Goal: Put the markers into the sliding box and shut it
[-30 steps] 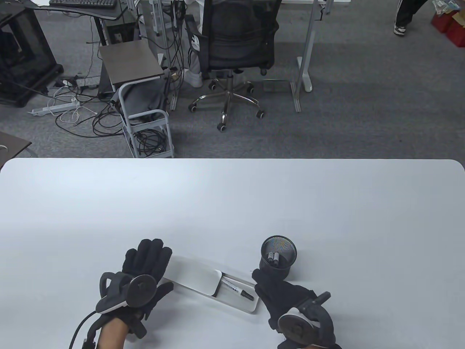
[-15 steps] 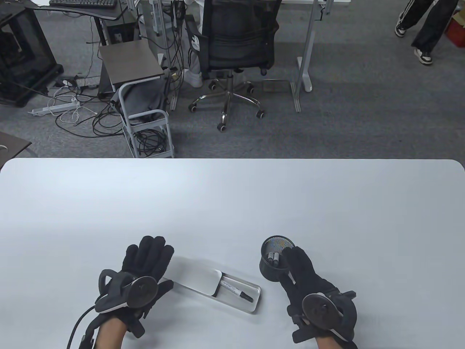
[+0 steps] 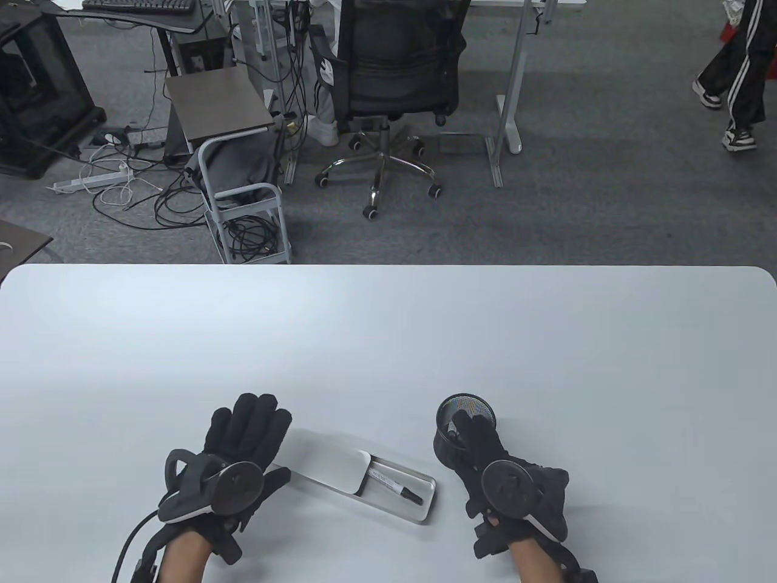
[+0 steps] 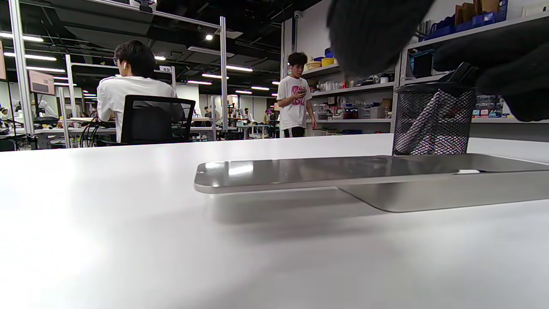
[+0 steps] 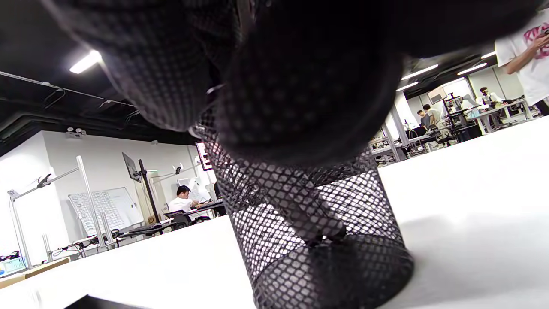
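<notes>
Black fingers (image 3: 470,425) over cupped markers (image 5: 317,219)

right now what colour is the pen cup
Black wire mesh pen cup; the right wrist view shows it best.

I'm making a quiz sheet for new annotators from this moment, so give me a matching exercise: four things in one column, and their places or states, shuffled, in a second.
Things:
1. left hand
2. right hand
3. marker
4. lid

Places or states:
A. lying in the uncovered end of the sliding box
B. slid partway back, leaving one end of the box uncovered
C. fingers reaching into the mesh pen cup
D. lying over the far-left end of the lid

Pairs: 1-D, 2-C, 3-A, 4-B
</notes>
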The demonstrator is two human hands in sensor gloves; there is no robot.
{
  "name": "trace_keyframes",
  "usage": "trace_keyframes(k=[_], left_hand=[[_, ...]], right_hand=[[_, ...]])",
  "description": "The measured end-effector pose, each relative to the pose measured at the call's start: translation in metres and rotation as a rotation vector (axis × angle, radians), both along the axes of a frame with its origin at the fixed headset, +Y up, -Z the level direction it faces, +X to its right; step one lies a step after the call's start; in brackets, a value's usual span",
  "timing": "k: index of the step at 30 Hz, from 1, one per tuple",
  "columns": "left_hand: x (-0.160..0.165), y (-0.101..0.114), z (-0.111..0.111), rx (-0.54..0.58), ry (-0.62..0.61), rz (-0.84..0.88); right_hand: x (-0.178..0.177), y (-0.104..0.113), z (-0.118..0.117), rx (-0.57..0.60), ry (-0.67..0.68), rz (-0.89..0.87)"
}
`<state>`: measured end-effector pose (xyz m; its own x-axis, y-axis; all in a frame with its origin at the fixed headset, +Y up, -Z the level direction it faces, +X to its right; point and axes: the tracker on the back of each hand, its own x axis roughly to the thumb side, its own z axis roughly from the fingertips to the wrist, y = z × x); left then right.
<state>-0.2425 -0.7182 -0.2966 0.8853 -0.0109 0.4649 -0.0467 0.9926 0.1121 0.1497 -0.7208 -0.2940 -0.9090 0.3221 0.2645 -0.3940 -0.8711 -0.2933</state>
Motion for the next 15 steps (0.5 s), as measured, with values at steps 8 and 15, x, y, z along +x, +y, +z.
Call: trace_keyframes(k=[8, 15], left_hand=[[0.0011, 0.0001, 0.0001, 0.007, -0.007, 0.001], [0.0009, 0.0004, 0.0001, 0.011, -0.006, 0.002]], right_hand=[[-0.0049, -0.0005, -0.0031, -0.009, 0.002, -0.025], [-0.0053, -0.0002, -0.0038, -0.011, 0.003, -0.011]])
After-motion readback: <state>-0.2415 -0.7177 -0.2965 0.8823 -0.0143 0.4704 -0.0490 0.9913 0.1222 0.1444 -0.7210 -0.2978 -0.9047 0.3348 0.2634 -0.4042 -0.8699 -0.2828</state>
